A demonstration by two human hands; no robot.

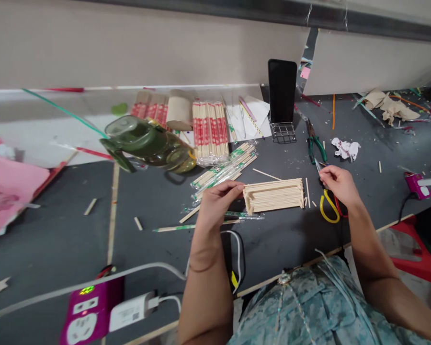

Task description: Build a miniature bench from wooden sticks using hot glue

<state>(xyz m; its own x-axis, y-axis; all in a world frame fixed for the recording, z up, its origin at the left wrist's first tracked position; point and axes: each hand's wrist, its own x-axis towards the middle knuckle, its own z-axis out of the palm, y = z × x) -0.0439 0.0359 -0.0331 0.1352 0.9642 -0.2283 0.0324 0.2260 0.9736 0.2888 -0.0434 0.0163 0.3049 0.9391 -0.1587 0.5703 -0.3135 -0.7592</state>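
My left hand [219,201] grips the left end of a small open frame [275,195] built of thin wooden sticks. It rests on the dark table, with rows of sticks forming its long side. My right hand [339,184] has its fingers pinched together over the middle of a pair of scissors [329,207]. Their yellow and red loops show below the hand, and a silvery blade tip pokes out beyond the fingertips. The part between the fingers is hidden. Green-handled pliers [316,143] lie just behind that hand. Loose sticks [308,192] lie beside the frame's right end.
Wrapped chopstick packs [211,129] and a cardboard roll [179,110] sit at the back. Closer is a tipped green bottle [154,143]. A phone [282,91] stands in a wire holder. Crumpled paper [345,148] lies right; a purple power socket [89,311] with white cables is front left.
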